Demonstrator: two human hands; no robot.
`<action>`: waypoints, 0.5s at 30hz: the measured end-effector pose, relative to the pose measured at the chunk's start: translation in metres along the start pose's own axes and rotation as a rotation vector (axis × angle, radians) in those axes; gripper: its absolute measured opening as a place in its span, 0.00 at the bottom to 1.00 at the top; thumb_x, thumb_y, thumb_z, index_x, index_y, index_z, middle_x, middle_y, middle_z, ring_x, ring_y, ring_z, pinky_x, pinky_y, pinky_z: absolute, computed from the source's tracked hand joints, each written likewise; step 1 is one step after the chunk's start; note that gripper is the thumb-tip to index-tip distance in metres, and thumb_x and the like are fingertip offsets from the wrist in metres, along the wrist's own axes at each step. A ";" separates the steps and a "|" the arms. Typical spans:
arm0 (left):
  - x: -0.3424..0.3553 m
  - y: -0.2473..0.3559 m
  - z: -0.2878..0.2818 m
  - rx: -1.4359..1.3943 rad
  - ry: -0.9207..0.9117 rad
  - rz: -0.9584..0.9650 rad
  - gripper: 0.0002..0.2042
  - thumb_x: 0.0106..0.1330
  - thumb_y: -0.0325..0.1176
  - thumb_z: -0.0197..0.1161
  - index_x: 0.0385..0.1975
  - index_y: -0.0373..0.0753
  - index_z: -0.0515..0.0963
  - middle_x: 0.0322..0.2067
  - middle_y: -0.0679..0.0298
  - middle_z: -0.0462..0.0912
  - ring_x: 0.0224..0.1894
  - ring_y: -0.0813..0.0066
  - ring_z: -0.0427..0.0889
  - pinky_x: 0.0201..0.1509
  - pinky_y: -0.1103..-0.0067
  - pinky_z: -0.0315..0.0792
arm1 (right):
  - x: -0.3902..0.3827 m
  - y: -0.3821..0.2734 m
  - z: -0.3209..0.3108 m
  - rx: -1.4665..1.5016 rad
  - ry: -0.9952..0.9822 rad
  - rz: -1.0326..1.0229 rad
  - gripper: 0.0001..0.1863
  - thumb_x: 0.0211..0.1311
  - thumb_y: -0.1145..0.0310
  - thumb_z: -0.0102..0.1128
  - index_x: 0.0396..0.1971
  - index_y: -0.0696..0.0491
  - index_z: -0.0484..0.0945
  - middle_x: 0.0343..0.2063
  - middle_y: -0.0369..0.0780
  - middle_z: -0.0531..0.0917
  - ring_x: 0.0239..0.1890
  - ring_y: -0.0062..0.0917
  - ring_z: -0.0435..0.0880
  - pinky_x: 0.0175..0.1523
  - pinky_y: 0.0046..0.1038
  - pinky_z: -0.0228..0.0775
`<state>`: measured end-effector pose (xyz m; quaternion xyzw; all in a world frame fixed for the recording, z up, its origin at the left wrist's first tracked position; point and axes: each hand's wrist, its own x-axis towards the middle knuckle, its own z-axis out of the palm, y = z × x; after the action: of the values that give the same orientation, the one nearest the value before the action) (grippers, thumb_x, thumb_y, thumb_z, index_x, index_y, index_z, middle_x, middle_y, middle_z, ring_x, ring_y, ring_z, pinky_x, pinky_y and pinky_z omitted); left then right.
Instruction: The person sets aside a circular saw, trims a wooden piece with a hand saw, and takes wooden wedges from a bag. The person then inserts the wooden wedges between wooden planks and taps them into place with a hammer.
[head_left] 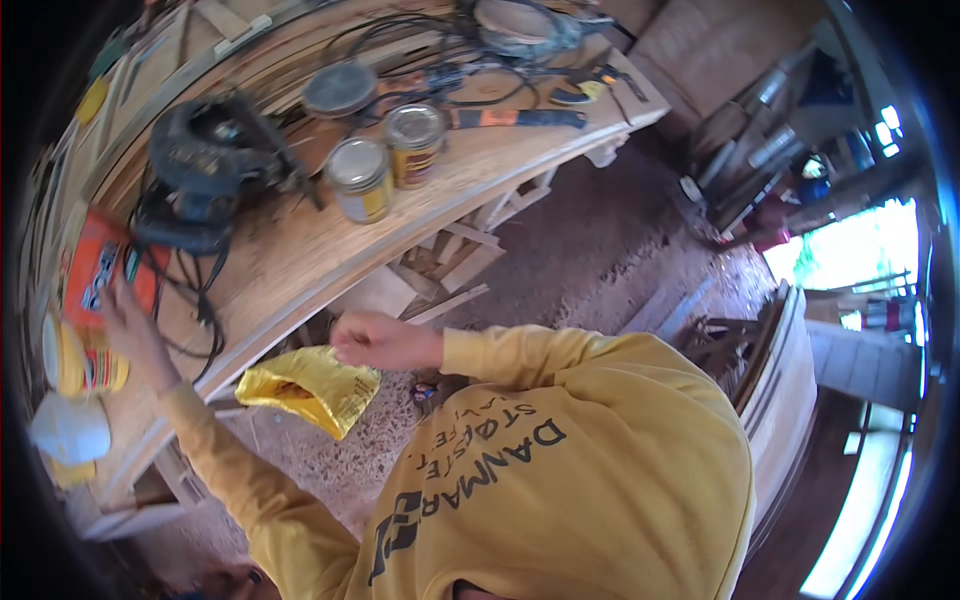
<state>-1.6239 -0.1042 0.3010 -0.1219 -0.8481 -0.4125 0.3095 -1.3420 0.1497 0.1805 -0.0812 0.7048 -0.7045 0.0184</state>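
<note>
At the lip of a yellow foil bag (318, 385), my right hand (378, 340) is closed in a pinch. The bag hangs in front of the workbench (255, 260), its mouth open toward the lower left; something brownish shows inside, too dim to name. My left hand (138, 335) reaches over the left end of the bench with fingers stretched out. Its fingertips are at the lower edge of an orange packet (95, 260); whether they touch it I cannot tell. Next to that hand stand a yellow tub (100, 370) and a whitish plastic container (70, 428).
A circular saw (205, 165) with a looping black cord sits on the bench. Two lidded cans (360, 180) stand near the front edge. Behind them lie a round grey-topped tin (340, 90), tangled cables and a hammer-like tool (515, 118). Wood offcuts (455, 260) are piled below.
</note>
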 end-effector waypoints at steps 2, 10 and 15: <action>-0.026 0.046 -0.008 -0.047 0.116 0.026 0.25 0.72 0.42 0.57 0.58 0.24 0.72 0.55 0.46 0.78 0.57 0.61 0.77 0.62 0.73 0.68 | -0.046 0.019 -0.023 -0.202 0.032 0.117 0.17 0.66 0.58 0.61 0.41 0.58 0.74 0.26 0.35 0.78 0.30 0.20 0.77 0.36 0.26 0.71; -0.160 0.220 0.047 -0.370 -0.066 0.284 0.12 0.70 0.27 0.57 0.49 0.27 0.78 0.46 0.54 0.82 0.47 0.68 0.80 0.53 0.76 0.72 | -0.168 0.148 -0.105 -0.800 0.014 0.534 0.26 0.54 0.49 0.61 0.40 0.59 0.77 0.31 0.53 0.83 0.36 0.47 0.85 0.40 0.44 0.75; -0.263 0.307 0.127 -0.556 -0.630 0.288 0.08 0.65 0.26 0.61 0.42 0.32 0.80 0.37 0.54 0.83 0.39 0.62 0.81 0.45 0.72 0.74 | -0.237 0.155 -0.177 -0.600 0.138 0.609 0.20 0.57 0.52 0.58 0.33 0.56 0.82 0.28 0.51 0.84 0.32 0.46 0.85 0.39 0.44 0.76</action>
<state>-1.3312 0.2005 0.2693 -0.4370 -0.7323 -0.5203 0.0454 -1.1467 0.3571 0.0058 0.1760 0.8697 -0.4347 0.1535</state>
